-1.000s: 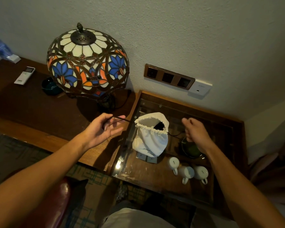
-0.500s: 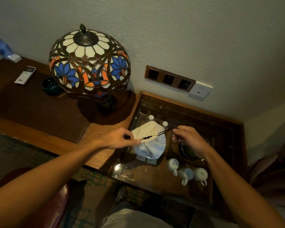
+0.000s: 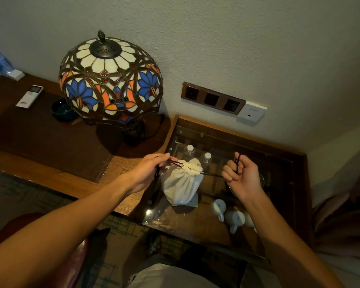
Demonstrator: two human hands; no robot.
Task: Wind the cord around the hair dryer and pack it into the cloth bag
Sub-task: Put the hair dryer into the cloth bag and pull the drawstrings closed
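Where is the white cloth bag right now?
The cloth bag sits on the glass-topped table, between the left hand and right hand, before two bottles.

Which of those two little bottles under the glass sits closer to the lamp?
The left bottle, directly behind the cloth bag's gathered mouth; the other bottle stands further right.

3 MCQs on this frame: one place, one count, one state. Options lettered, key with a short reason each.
1. Where is the cloth bag?
A. on the glass-topped table
B. on the remote
C. under the lamp

2. How many white mugs show under the glass?
A. one
B. three
C. five

3. How is the bag's mouth?
A. wide open
B. cinched shut
C. folded flat

Key: A, it stands on the glass top between the hands; B, three mugs lie in a row; B, the left hand and right hand each hold a black drawstring and the mouth is gathered tight.
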